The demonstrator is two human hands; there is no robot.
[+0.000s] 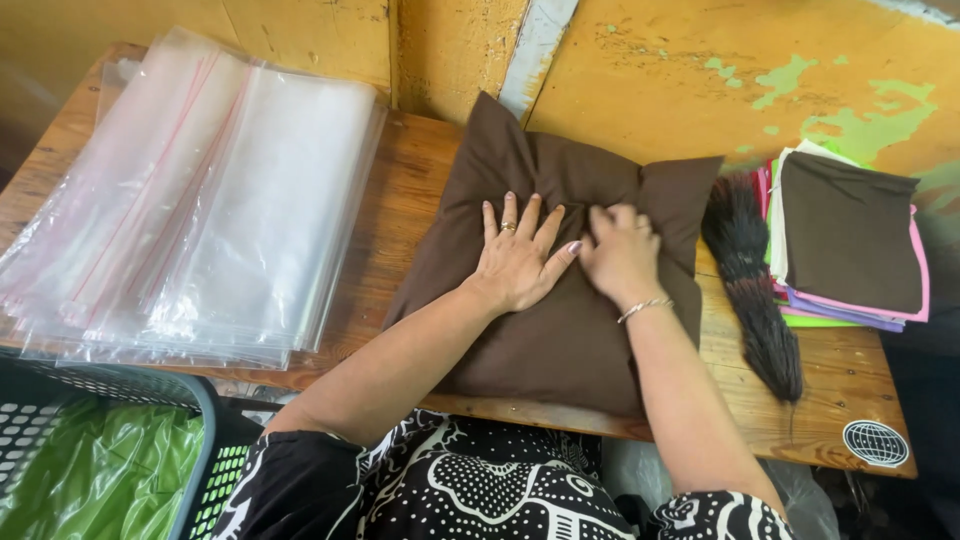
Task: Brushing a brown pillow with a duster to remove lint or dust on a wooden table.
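While both hands are pressing down on it, a brown cushion (560,330) is lying near the middle of a wooden table (400,200), its far corners reaching toward the table's back edge and its near side resting just short of the front edge. The left hand (518,258) is lying flat and open on the fabric, fingers spread wide, a ring showing on one finger; it is gripping nothing, only holding the cover down. The right hand (620,252) is sitting just beside it, thumbs nearly touching, with its fingers curled into the cloth as though pinching or tucking a fold; whether it is actually closing on fabric is hard to tell. A thin bracelet is circling that wrist. Creases are radiating from under the hands toward the far corners, which suggests the cover is being pulled snug over its filling. Along the table's left edge, a thick stack of clear plastic bags (200,200) is lying flat, kept within easy reach yet well apart from the cushion. Toward the right edge, a dark hand broom (755,290) is lying with its bristles pointing to the front edge, and beyond it a pile of folded cloths (850,235), brown on top with pink, purple and green beneath, is sitting squared up near the back right corner. Below the front left corner, a dark basket (205,440) is holding something green. A yellow wall with flaking paint is rising behind the table.
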